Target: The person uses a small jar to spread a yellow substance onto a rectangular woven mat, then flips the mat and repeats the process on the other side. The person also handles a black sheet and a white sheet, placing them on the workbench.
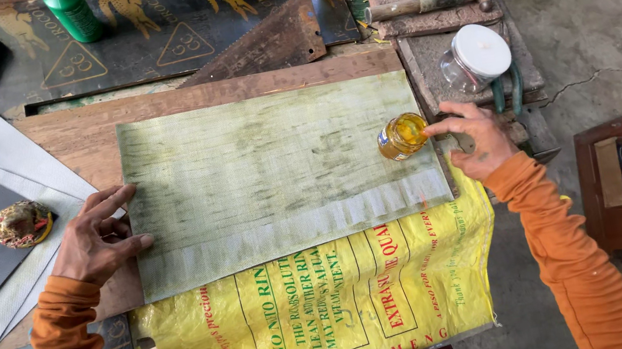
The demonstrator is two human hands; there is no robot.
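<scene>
Nearest the camera, a yellow printed sack [327, 316] is spread over the front of the desk, partly covered by a greenish woven mesh sheet [277, 176] that is laid flat on a brown wooden board [82, 134]. Both orange sleeves are seen reaching forward. The left hand [97, 242] is laid open, its fingers spread, and pressed on the left edge of the sheet and the board. The right hand [475, 137] is loosely curled, its fingertips touching a small open jar of amber liquid [402, 136], which stands upright at the right edge of the sheet. Just beyond it, a clear jar with a white lid [475, 56] is seen lying on its side, with a hammer [430, 3] farther back. A green bottle [72, 14] stands at the far left.
</scene>
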